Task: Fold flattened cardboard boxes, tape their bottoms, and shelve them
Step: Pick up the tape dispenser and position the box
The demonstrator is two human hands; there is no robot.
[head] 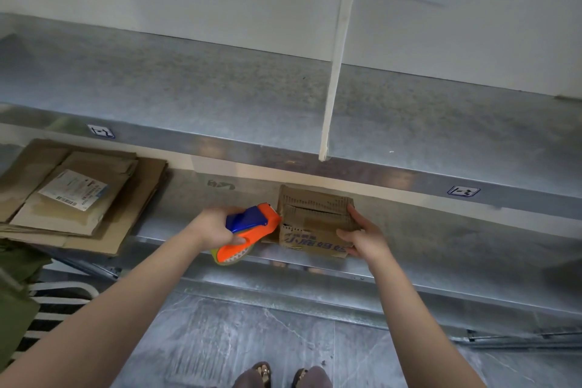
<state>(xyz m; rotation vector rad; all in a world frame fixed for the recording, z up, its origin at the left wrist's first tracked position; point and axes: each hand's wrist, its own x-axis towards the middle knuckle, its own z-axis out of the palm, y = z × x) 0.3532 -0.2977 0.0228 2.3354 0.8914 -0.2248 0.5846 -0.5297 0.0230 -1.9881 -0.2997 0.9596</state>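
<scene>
A small folded cardboard box (311, 217) with blue printed characters stands at the front edge of the lower metal shelf (441, 249). My right hand (362, 236) grips its right side, fingers curled round the corner. My left hand (217, 227) holds an orange and blue tape dispenser (248, 230), whose front end touches the box's left side. A stack of flattened cardboard boxes (75, 195) lies on the same shelf at the left, the top one bearing a white shipping label.
An upper metal shelf (220, 104) runs across above, with a white upright post (337, 57) at its front. Small blue tags mark the shelf edges. Grey floor and my sandalled feet (283, 375) are below. Green fabric and a striped object sit at the lower left.
</scene>
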